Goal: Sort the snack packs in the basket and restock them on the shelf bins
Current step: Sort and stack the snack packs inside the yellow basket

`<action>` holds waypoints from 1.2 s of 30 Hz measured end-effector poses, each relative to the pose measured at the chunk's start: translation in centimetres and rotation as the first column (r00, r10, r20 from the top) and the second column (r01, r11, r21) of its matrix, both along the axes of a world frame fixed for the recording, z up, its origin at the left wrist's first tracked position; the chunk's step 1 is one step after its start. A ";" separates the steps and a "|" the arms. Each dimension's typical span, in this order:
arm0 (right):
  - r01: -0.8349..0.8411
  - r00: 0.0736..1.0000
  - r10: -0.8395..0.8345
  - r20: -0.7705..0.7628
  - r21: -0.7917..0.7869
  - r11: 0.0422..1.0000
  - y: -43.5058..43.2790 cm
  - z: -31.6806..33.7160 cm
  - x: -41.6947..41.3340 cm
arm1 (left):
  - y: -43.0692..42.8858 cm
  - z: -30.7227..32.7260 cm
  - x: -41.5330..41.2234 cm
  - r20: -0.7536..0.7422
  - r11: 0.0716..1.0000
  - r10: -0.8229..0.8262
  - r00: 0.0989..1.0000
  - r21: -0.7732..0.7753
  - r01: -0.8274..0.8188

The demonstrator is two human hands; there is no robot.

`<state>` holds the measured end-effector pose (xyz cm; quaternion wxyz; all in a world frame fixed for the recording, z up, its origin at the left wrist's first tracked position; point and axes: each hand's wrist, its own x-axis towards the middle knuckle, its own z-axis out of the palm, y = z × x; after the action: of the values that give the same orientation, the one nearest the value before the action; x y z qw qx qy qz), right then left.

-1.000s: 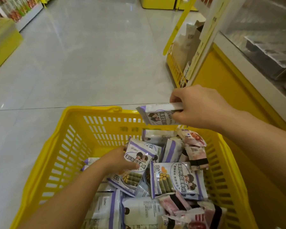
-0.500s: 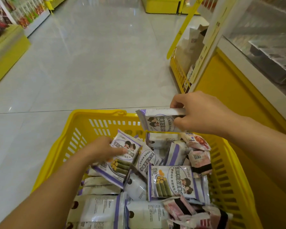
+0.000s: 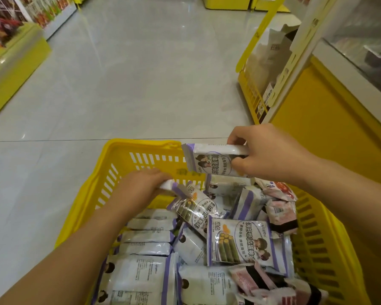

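Note:
A yellow slotted basket [image 3: 101, 190] sits on the floor below me, filled with several purple-and-white snack packs and a few pink ones [image 3: 282, 213] along its right side. My right hand [image 3: 266, 153] holds a small stack of purple packs [image 3: 211, 160] above the basket's far rim. My left hand [image 3: 139, 188] is inside the basket near its far wall, gripping the top edge of another purple pack [image 3: 196, 205] that hangs tilted over the pile. One purple pack [image 3: 240, 243] lies face up in the middle.
A yellow shelf unit [image 3: 330, 137] with glass-fronted bins stands close on the right. A yellow wire rack [image 3: 253, 95] with paper bags juts out beyond it. Grey tiled floor [image 3: 130, 80] stretches ahead. A low yellow display [image 3: 13, 62] runs along the left.
My left hand has lifted a purple pack out of the pile and carried it toward the basket's far wall. My right hand has held its packs almost still.

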<state>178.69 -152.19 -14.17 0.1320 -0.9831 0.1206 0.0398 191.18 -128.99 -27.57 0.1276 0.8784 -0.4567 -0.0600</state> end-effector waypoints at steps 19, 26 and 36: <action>-0.139 0.980 0.135 0.145 0.018 0.990 8.1 -9.4 5.9 | 0.8 -4.2 -2.4 0.233 0.923 0.149 0.961 0.315 -0.219; -0.230 0.949 0.191 0.250 0.140 0.963 9.7 -11.3 6.3 | 0.6 -2.8 -4.0 0.252 0.982 0.128 0.959 0.105 -0.159; -0.136 0.974 0.155 -0.167 0.120 0.984 6.0 -12.5 1.9 | 1.2 -4.5 -3.3 0.257 0.939 0.216 0.942 0.208 -0.272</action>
<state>180.59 -146.14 -26.70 0.1703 -0.9734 0.0573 0.1425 187.88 -127.81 -32.05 -0.0271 0.9384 -0.3444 0.0037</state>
